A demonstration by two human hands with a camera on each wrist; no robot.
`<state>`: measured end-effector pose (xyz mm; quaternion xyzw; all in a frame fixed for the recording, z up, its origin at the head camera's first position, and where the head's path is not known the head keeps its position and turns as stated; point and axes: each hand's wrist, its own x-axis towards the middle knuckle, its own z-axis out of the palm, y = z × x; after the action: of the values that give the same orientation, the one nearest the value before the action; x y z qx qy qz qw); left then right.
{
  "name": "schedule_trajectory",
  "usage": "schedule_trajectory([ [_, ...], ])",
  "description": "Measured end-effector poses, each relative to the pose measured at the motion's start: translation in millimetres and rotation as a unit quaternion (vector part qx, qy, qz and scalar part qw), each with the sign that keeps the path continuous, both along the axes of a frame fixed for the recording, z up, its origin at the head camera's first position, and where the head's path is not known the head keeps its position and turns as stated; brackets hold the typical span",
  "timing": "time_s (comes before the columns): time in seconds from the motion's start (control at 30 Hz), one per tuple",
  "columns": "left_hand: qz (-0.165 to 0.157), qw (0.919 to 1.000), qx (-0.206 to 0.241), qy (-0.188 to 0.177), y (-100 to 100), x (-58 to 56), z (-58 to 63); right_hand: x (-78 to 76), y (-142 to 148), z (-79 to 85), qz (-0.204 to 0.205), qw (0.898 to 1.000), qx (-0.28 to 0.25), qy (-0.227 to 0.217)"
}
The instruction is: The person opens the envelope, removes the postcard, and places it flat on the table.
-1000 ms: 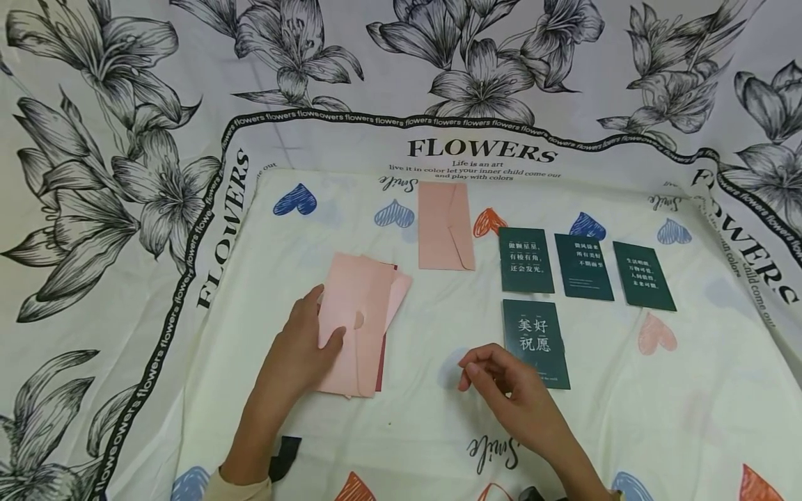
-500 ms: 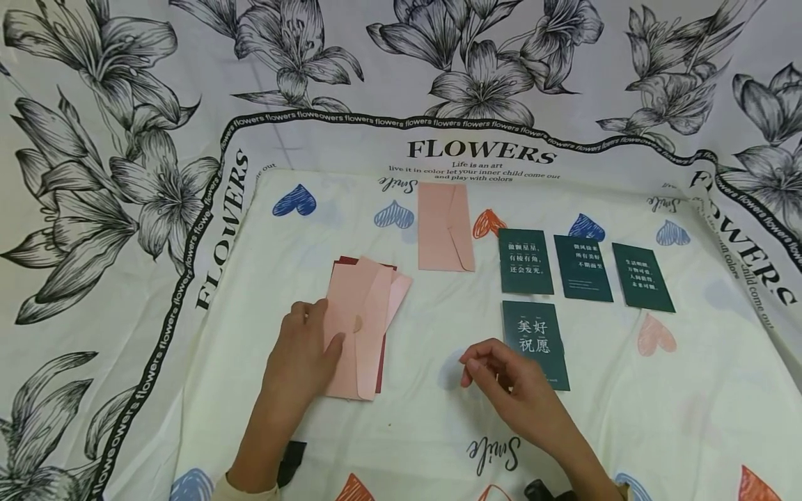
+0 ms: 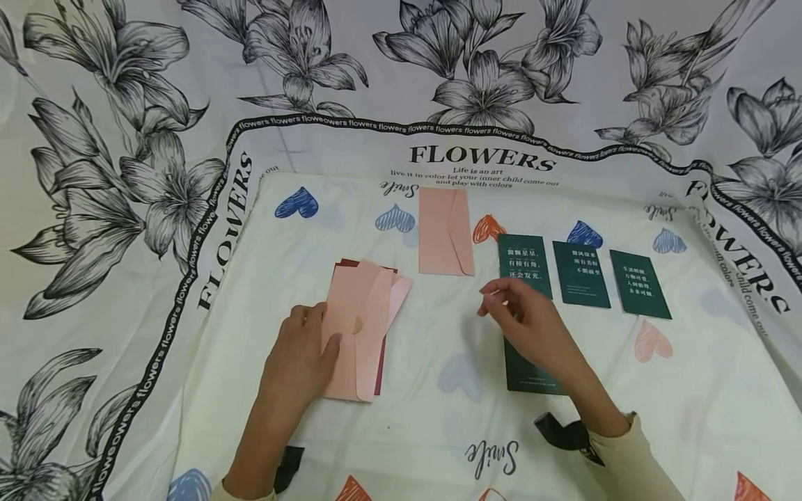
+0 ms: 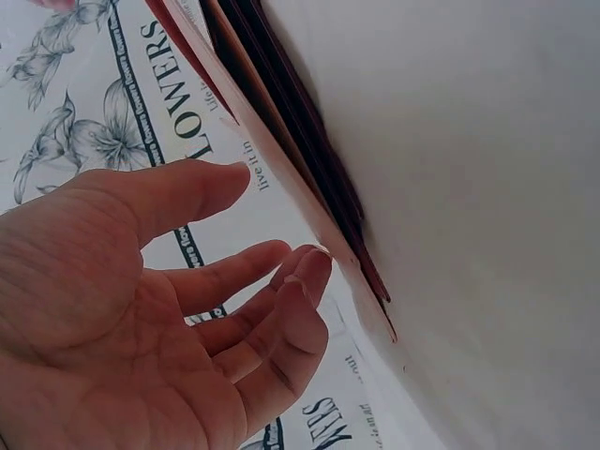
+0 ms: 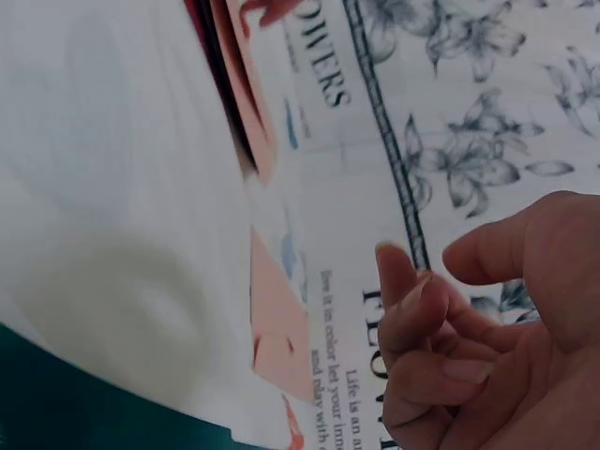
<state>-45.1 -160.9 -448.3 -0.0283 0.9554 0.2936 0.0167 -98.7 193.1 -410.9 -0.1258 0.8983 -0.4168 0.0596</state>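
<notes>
In the head view my left hand (image 3: pixel 299 351) rests at the left side of a stack of pink and dark red envelopes (image 3: pixel 360 358). The left wrist view has its fingers loosely bent, nothing held, fingertips right at the stack's edge. My right hand (image 3: pixel 529 320) hovers over the near dark green card (image 3: pixel 526 376), covering its upper part, and overlaps the foot of the green card (image 3: pixel 519 254) behind it. Its fingers are relaxed and hold nothing, as the right wrist view confirms. A single pink envelope (image 3: pixel 438 236) lies beyond both hands.
Two more green cards with white writing, a middle one (image 3: pixel 583 275) and a right one (image 3: pixel 640 285), lie to the right. Underneath is a pale cloth (image 3: pixel 426 417) printed with hearts. A white cloth with black flowers (image 3: pixel 482 90) surrounds it.
The top pink envelope has shifted toward me, exposing dark red at the stack's far edge. My left hand has drawn slightly nearer; my right hand has moved away from me over the cards.
</notes>
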Motion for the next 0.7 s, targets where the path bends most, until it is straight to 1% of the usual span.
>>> schedule_trajectory([
  [0.07, -0.001, 1.0000, 0.003, -0.002, 0, 1.3, 0.4, -18.2, 1, -1.0, -0.011, 1.000, 0.022, 0.016],
  [0.17, -0.004, 1.0000, 0.006, -0.002, 0, 3.1, 0.5, -42.8, -2, -4.6, -0.030, 0.997, 0.062, 0.028],
  [0.27, -0.006, 0.9999, 0.010, 0.006, 1, 4.0, 0.8, -63.7, -8, -10.2, -0.046, 0.993, 0.105, 0.029],
  [0.37, -0.004, 0.9997, 0.014, 0.018, 3, 4.4, 2.1, -83.3, -16, -17.4, -0.047, 0.988, 0.147, 0.022],
  [0.47, -0.001, 0.9995, 0.019, 0.026, 6, 5.3, 4.1, -100.1, -24, -24.4, -0.046, 0.982, 0.185, 0.002],
  [0.53, 0.000, 0.9992, 0.023, 0.032, 8, 6.3, 6.0, -109.5, -29, -29.4, -0.047, 0.979, 0.199, -0.011],
  [0.7, -0.008, 0.9987, 0.023, 0.046, 13, 8.9, 9.2, -123.8, -42, -36.0, -0.062, 0.970, 0.231, -0.037],
])
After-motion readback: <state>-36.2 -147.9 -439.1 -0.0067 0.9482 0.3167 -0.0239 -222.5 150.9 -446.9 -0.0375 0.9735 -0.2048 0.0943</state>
